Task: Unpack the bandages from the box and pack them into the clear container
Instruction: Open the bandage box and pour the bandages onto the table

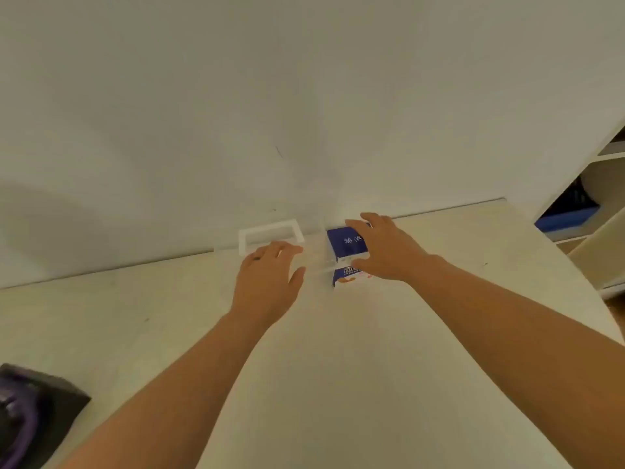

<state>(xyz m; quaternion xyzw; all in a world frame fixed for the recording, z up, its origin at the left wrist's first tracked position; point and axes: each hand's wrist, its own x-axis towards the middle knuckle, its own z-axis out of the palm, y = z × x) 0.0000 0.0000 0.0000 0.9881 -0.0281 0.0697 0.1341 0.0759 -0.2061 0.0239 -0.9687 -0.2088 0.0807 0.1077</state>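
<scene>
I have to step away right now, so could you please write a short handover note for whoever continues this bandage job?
Left hand: open, holds nothing, at the near side of the clear container, which stands at the far edge of the table.
Right hand: spread over the blue box, just right of the container; whether it grips is unclear.
Done: nothing visible; no bandages are out and the box looks closed.
Left: open the box, take the bandages out, pack them into the container.

Home or office, white desk (338, 374), open shelving (598, 154)
</scene>
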